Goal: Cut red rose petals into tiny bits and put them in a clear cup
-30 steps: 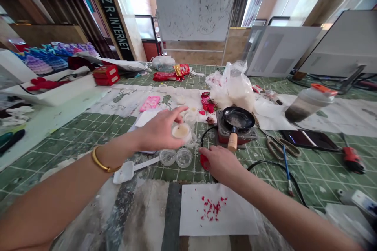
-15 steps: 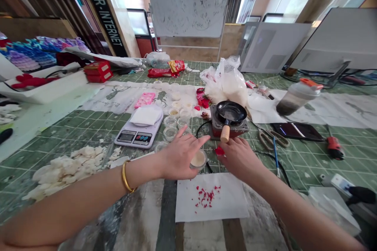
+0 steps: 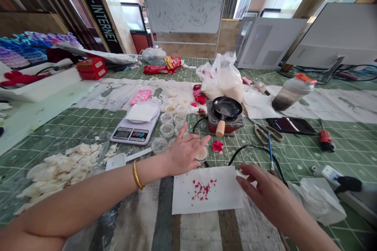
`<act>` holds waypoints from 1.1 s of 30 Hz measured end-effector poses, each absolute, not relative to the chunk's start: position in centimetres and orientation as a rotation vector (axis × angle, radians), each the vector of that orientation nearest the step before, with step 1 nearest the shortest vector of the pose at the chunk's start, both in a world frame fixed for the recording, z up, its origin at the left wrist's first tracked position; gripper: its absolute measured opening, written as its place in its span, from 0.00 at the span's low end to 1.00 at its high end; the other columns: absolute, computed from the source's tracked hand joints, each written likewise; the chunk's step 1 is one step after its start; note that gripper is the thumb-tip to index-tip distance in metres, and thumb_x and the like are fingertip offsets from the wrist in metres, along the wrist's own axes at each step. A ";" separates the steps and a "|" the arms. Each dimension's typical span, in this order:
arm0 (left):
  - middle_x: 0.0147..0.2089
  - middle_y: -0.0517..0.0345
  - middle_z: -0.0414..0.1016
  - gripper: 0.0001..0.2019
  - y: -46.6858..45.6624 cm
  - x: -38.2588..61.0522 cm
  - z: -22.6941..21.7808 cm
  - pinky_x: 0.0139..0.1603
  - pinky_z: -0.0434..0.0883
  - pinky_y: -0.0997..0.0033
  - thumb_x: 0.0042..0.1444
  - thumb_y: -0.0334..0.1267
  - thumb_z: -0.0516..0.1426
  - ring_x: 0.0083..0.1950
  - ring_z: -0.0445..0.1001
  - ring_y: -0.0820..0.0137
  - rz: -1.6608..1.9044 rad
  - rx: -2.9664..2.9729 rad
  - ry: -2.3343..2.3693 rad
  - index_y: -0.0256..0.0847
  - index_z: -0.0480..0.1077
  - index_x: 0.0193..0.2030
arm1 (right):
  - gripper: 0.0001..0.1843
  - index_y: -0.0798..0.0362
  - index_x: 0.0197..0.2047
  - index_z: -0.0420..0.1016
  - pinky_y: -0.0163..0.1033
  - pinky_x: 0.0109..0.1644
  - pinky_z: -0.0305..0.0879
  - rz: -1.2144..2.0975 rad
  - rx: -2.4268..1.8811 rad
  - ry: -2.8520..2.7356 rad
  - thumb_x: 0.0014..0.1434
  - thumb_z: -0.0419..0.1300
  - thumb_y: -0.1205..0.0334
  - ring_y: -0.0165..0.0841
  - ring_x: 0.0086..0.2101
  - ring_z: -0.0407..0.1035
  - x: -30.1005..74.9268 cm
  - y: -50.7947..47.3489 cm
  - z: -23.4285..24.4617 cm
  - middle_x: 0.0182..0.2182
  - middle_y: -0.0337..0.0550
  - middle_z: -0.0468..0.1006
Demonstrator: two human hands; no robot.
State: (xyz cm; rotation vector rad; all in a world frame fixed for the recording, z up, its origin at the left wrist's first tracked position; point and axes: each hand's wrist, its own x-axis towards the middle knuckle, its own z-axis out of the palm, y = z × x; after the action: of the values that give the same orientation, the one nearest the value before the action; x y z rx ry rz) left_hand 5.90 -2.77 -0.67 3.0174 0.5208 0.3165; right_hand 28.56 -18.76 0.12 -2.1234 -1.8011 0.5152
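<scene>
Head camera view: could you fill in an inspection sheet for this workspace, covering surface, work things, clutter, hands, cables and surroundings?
Surface: green gridded mat, flecked with pale specks.
Work things: cream-filled cup; white sheet bearing red bits; red petal nearby.
Clutter: blue-handled brush, orange-lidded bottle, pale flaky heap.
Left grip: fingers spread at the cup; contact unclear.
Right grip: beside the sheet's right edge; nothing seen held.
Cables: black cable loops across the mat.
Surroundings: written-on whiteboard.
</scene>
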 end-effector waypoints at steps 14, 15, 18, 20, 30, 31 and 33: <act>0.43 0.52 0.72 0.23 -8.5 -1.1 2.0 0.39 0.71 0.63 0.54 0.44 0.55 0.38 0.74 0.64 -0.169 1.635 1.168 0.38 0.63 0.56 | 0.28 0.52 0.49 0.69 0.40 0.38 0.70 1.163 -1.809 -0.876 0.47 0.62 0.46 0.36 0.36 0.73 28.6 -18.7 -2.5 0.38 0.44 0.78; 0.42 0.53 0.71 0.23 -8.4 -1.2 1.7 0.40 0.72 0.64 0.54 0.43 0.56 0.38 0.74 0.65 -0.133 1.478 1.146 0.38 0.63 0.56 | 0.29 0.51 0.50 0.69 0.40 0.40 0.70 1.191 -1.788 -0.842 0.46 0.64 0.47 0.37 0.38 0.73 28.5 -18.7 -2.2 0.40 0.45 0.78; 0.40 0.53 0.72 0.22 -8.1 -1.1 1.0 0.40 0.73 0.66 0.53 0.41 0.57 0.39 0.75 0.67 0.006 1.142 1.085 0.35 0.62 0.53 | 0.30 0.51 0.50 0.71 0.41 0.42 0.71 1.312 -1.765 -0.815 0.45 0.67 0.48 0.38 0.40 0.74 28.3 -18.7 -1.2 0.43 0.47 0.78; 0.38 0.54 0.73 0.20 -8.0 -1.1 0.6 0.37 0.74 0.68 0.52 0.40 0.58 0.38 0.75 0.68 0.051 1.059 1.054 0.35 0.63 0.50 | 0.29 0.52 0.49 0.71 0.40 0.39 0.71 1.388 -1.750 -0.803 0.45 0.67 0.49 0.39 0.39 0.74 28.2 -18.6 -0.8 0.41 0.47 0.79; 0.31 0.55 0.76 0.12 -8.3 0.2 -0.7 0.16 0.68 0.78 0.50 0.42 0.58 0.24 0.76 0.69 -0.085 1.090 1.016 0.36 0.64 0.35 | 0.20 0.52 0.41 0.72 0.35 0.21 0.63 1.290 -1.798 -0.878 0.50 0.61 0.47 0.27 0.20 0.65 27.6 -19.4 -1.1 0.29 0.39 0.74; 0.31 0.54 0.76 0.12 -8.3 0.3 -0.8 0.16 0.67 0.79 0.51 0.43 0.58 0.24 0.77 0.70 -0.093 1.079 1.003 0.36 0.65 0.35 | 0.20 0.52 0.40 0.72 0.36 0.21 0.64 1.242 -1.811 -0.876 0.50 0.61 0.46 0.27 0.19 0.65 27.5 -19.6 -1.1 0.30 0.39 0.74; 0.32 0.54 0.77 0.12 -8.3 0.5 -0.9 0.14 0.66 0.80 0.51 0.44 0.58 0.22 0.76 0.70 -0.108 1.056 0.970 0.36 0.66 0.35 | 0.20 0.52 0.41 0.72 0.36 0.22 0.66 1.217 -1.820 -0.869 0.50 0.61 0.47 0.28 0.20 0.65 27.4 -19.8 -1.3 0.29 0.39 0.74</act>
State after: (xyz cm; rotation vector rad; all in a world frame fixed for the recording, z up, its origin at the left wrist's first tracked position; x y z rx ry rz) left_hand 0.50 -8.32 -0.92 1.0557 0.9700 -0.1082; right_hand 27.38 -19.82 -1.25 -1.8196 -0.8693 1.2170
